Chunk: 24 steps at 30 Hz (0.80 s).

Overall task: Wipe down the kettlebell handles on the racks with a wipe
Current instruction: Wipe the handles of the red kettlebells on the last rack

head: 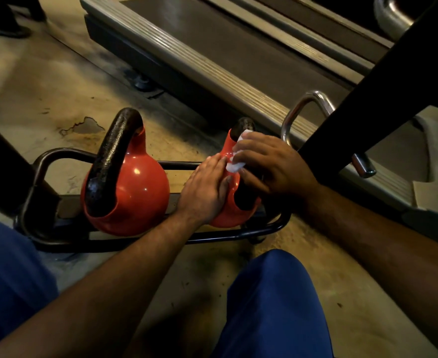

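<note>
Stained tan gym floor runs beneath a low black tube rack holding two red kettlebells beside a treadmill deck. Left hand lies flat, fingers straight, on the right kettlebell. Right hand curls around its dark handle, pressing a white wipe (probably crumpled) against it. The left kettlebell stands untouched.

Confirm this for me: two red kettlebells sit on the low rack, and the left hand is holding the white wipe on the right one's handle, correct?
Not quite. In the head view the right hand holds the white wipe; the left hand rests flat on that kettlebell.
</note>
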Available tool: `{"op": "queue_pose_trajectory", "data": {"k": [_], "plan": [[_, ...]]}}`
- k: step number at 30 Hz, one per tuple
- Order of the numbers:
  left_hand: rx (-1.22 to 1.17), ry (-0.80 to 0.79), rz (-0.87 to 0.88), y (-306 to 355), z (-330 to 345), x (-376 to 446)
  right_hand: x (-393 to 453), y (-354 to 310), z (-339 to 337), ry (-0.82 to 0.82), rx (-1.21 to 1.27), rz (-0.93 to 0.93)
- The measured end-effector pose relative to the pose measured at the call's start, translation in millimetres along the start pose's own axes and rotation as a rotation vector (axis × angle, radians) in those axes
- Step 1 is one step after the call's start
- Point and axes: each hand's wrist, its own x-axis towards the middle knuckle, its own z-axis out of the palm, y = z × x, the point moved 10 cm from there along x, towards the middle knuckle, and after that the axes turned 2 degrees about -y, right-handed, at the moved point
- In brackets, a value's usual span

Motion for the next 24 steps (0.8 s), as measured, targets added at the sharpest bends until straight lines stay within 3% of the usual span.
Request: {"op": "queue_pose_trajectory", "data": {"k": [3,7,12,16,20,24], "plan": [[0.008,-0.005,0.015,2.3,-0.2,-1.0,-11.7,-6.9,5.4,0.011,0.062,0.068],[-0.006,-0.015,-0.003,0.3,1.1,-0.2,-27.9,-20.5,8.1,-0.059,0.085,-0.096],[0.015,-0.021,0.021,-1.1,2.3,2.1,-29.1,-4.7,0.4,0.095,0.187,0.087],[-0.025,-0.051,-0.022,-1.8,3.5,3.3,-53.0,-24.3,8.7,0.077,0.201,-0.011],[-0.047,-0.071,-0.004,1.5,2.9,7.1,-49.3,-1.9,-0.9,0.21,0.301,0.148],[-0.032,-0.102,0.009,-0.5,7.1,7.0,-69.8,-25.6,15.5,0.248,0.29,0.081]]}}
